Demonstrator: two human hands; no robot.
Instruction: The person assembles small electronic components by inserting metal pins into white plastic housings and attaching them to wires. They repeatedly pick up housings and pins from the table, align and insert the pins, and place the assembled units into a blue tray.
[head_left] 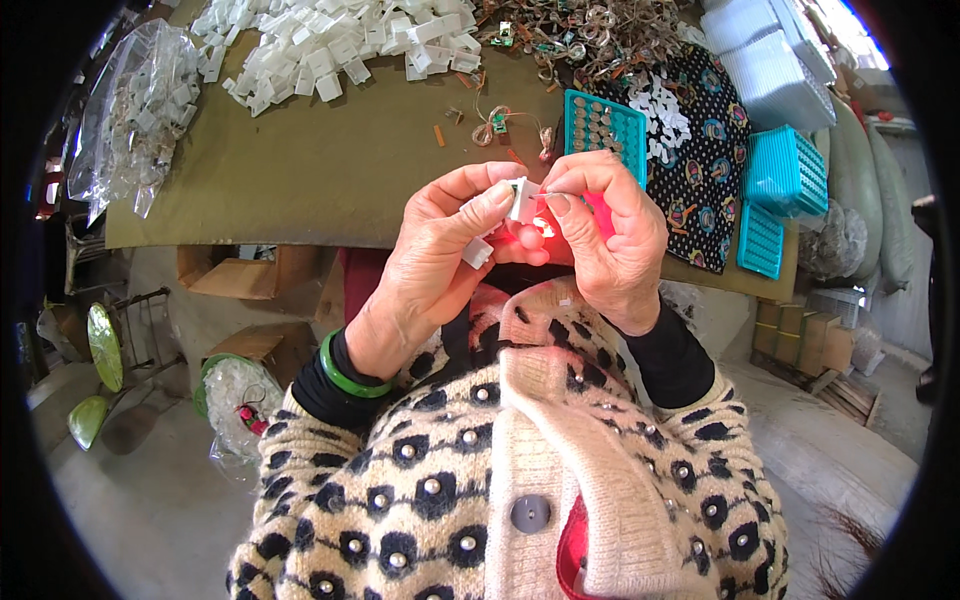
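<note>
Left hand [425, 250] clamped: thumb and fingers close on a small white plastic housing [522, 202], held up off the table just beyond its near edge, at the centre of the clock used here (12 = straight away from the person). A second white piece [477, 252] sits at about 7 o'clock of the housing, against the same hand's lower fingers. Right hand [618, 240] at 3 o'clock, thumb and forefinger pinched together on a thin pale strand [540, 195] right beside the housing; too fine to tell what it is. Red glow and a bright spot [543, 227] between the hands, just below the housing. Green bracelet [350, 375] on the left wrist, over a black cuff.

Table cover [300, 170] olive-brown. Near 12: small green circuit board [500, 122] with coiled wire. Between 12 and 1, far edge: tangled heap of wired parts [590, 40]. Between 10 and 11: large pile of white housings [340, 45]. Toward 9:30: clear plastic bag [140, 120], filled. Between 1 and 2: teal tray [636, 135] with round discs [598, 125] in part of it. About 2: small white pieces [660, 115] on a dark patterned cloth [700, 210]. Near 3: stacked teal trays [785, 175]. Floor, 8 o'clock: lined bin [240, 395].
</note>
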